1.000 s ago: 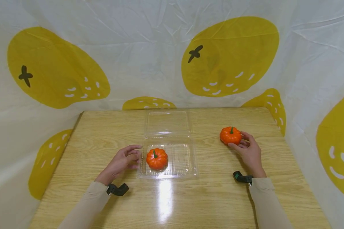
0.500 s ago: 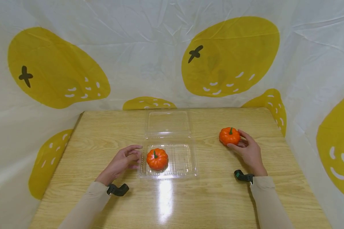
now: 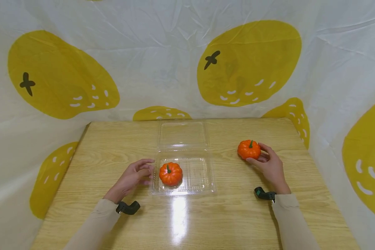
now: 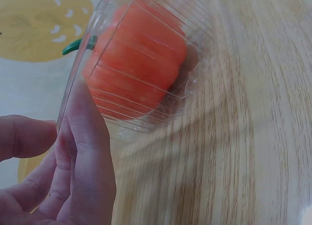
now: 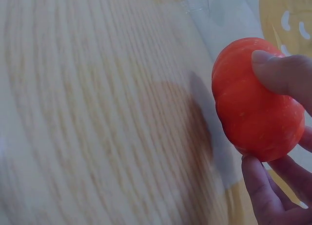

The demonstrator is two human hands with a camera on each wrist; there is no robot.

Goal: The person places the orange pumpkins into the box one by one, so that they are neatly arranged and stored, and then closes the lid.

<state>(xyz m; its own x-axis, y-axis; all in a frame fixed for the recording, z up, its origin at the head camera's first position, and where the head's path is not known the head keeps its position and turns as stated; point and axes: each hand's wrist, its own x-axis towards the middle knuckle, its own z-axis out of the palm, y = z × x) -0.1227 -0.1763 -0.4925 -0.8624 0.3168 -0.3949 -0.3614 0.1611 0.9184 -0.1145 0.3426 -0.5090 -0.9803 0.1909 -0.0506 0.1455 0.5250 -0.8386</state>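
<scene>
An orange toy pumpkin (image 3: 249, 150) with a green stem is in my right hand (image 3: 270, 168), on the right side of the table. In the right wrist view, the thumb presses one side of that pumpkin (image 5: 258, 108) and the fingers the other; its shadow falls on the wood beside it. My left hand (image 3: 132, 177) pinches the left rim of a clear plastic clamshell container (image 3: 195, 173), thumb and fingers on either side of the edge in the left wrist view. A second orange pumpkin (image 3: 171, 174) sits inside the base's left half, seen through the wall.
The container's clear lid (image 3: 182, 133) lies folded back toward the rear of the wooden table (image 3: 231, 215). A white sheet (image 3: 156, 76) printed with yellow fruit hangs behind and at both sides. Each wrist carries a black camera mount (image 3: 128, 207).
My right hand has shifted slightly left and nearer with its pumpkin. The left hand, the container and the pumpkin inside it stay in place.
</scene>
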